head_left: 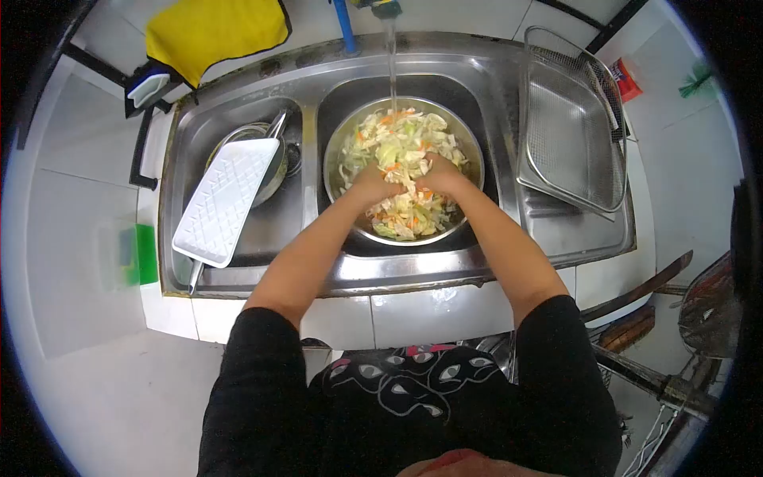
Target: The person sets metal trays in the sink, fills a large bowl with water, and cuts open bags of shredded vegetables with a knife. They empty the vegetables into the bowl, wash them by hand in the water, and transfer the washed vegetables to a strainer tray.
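A round metal bowl (474, 151) stands in the middle basin of the steel sink, filled with chopped cabbage and bits of carrot (405, 220). Water (392, 63) runs from the faucet (387, 9) into the bowl's far side. My left hand (375, 188) is sunk in the vegetables at the left of the bowl, and my right hand (443, 176) is in them at the right. Both hands hold chopped vegetables between them, with fingers curled inward and partly covered by the pieces.
On the left basin, a white ridged tray (225, 199) lies over a round strainer (274, 176). Wire mesh baskets (572, 127) rest on the right drainboard. A yellow cloth (214, 32) hangs behind at the left. A blue pipe (344, 25) rises behind the sink.
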The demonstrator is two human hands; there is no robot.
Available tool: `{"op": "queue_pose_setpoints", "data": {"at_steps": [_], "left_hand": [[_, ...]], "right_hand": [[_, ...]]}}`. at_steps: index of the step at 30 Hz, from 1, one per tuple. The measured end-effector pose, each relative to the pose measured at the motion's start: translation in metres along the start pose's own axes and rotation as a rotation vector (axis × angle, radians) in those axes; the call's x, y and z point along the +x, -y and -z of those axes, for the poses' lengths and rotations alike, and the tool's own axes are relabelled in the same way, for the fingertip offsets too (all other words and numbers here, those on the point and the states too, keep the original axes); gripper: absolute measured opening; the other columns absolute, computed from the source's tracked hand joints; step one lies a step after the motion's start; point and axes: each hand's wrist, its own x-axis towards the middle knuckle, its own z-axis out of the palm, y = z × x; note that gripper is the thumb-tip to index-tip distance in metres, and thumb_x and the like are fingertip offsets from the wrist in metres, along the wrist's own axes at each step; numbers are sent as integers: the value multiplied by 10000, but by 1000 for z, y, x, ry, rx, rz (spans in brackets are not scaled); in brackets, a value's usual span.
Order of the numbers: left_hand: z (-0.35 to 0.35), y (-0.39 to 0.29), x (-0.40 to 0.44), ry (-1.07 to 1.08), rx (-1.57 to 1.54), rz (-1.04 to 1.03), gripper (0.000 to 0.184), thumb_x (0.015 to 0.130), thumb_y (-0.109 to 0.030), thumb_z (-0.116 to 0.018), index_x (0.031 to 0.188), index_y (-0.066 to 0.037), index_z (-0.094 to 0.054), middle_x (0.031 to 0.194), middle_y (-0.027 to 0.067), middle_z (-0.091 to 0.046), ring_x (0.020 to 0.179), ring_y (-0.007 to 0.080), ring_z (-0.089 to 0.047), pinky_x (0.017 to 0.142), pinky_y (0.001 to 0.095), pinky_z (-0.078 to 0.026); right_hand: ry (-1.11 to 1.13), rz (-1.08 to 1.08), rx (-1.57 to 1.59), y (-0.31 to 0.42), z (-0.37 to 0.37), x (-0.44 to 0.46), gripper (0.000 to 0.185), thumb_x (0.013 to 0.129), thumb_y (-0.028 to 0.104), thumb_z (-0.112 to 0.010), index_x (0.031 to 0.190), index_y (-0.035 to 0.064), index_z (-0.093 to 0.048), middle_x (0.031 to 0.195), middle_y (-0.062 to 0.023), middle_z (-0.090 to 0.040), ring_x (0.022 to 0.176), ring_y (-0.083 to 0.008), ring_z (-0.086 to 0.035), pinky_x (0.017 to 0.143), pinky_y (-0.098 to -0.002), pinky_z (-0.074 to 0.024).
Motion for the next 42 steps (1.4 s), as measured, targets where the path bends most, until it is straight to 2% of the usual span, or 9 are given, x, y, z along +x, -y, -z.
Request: {"op": "queue_pose_setpoints", "data": {"at_steps": [2, 5, 12, 16, 19, 22, 29, 37, 42], "left_hand": [[24, -16, -21, 199, -339, -154, 749, 578, -335, -787, 1138, 31, -450, 1041, 185, -568, 915, 280, -584, 749, 356, -489], [69, -41, -29, 374, -124, 221, 704, 621, -306, -769, 1151, 19, -440, 1049, 157, -555, 965, 276, -552, 695, 408, -512], [68, -56, 25, -84, -462, 456, 712, 756, -417, -619, 1301, -45, -352, 1368, 214, -268, 1176, 376, -392, 851, 509, -442], [18, -18, 94, -94, -477, 61, 658, 723, -379, -626, 1256, -44, -435, 1265, 204, -436, 1149, 274, -450, 956, 342, -353], [8, -13, 105, -218, -109, 181, 646, 665, -303, -678, 1220, -41, -476, 1149, 175, -538, 1082, 234, -496, 885, 350, -398], [10, 5, 106, -21, -468, 116, 652, 634, -264, -709, 1219, -78, -489, 1144, 172, -541, 1060, 239, -508, 844, 358, -426], [55, -37, 7, 134, 16, -165, 848, 601, -321, -754, 1324, -152, -345, 1313, 238, -342, 1156, 320, -429, 924, 384, -386], [18, -52, -40, 212, 909, -18, 1214, 460, -478, -814, 1400, -227, -88, 1407, 269, -108, 1251, 439, -250, 1002, 508, -266], [20, -33, -13, 80, 787, -237, 976, 455, -406, -816, 1277, -135, -365, 1197, 229, -423, 1087, 355, -465, 869, 413, -422]], "right_hand": [[168, -25, 65, 26, 23, -28, 838, 622, 182, -747, 1331, 70, -314, 1252, -178, -448, 1043, -316, -518, 756, -398, -503], [154, -124, -41, 49, 56, -42, 867, 637, 216, -754, 1352, 100, -276, 1315, -189, -369, 1078, -338, -492, 712, -466, -512], [-202, -25, 250, -15, 41, 79, 739, 778, 507, -567, 1322, 64, -336, 1298, -163, -416, 1144, -306, -453, 929, -418, -378], [-328, 16, 159, -26, -4, 126, 628, 792, 418, -588, 1232, -5, -441, 1187, -189, -509, 1067, -254, -510, 890, -351, -395], [-133, 95, 665, -29, -11, 113, 576, 753, 327, -649, 1198, 7, -471, 1116, -165, -553, 984, -231, -552, 818, -361, -435], [-130, -54, 532, -15, 3, 95, 529, 699, 217, -696, 1153, 24, -506, 1054, -107, -583, 913, -189, -570, 750, -336, -464], [-90, 389, 182, 1, 25, 18, 605, 662, 86, -698, 1220, 54, -463, 1092, -132, -564, 987, -197, -544, 853, -347, -427], [119, -5, -723, 38, -6, -62, 1137, 514, 299, -815, 1393, 277, -94, 1429, -227, 68, 1275, -444, -188, 989, -461, -329], [-96, 147, -658, 2, -19, -21, 982, 553, 251, -779, 1360, 272, -220, 1332, -217, -262, 1076, -425, -445, 865, -441, -428]]}}
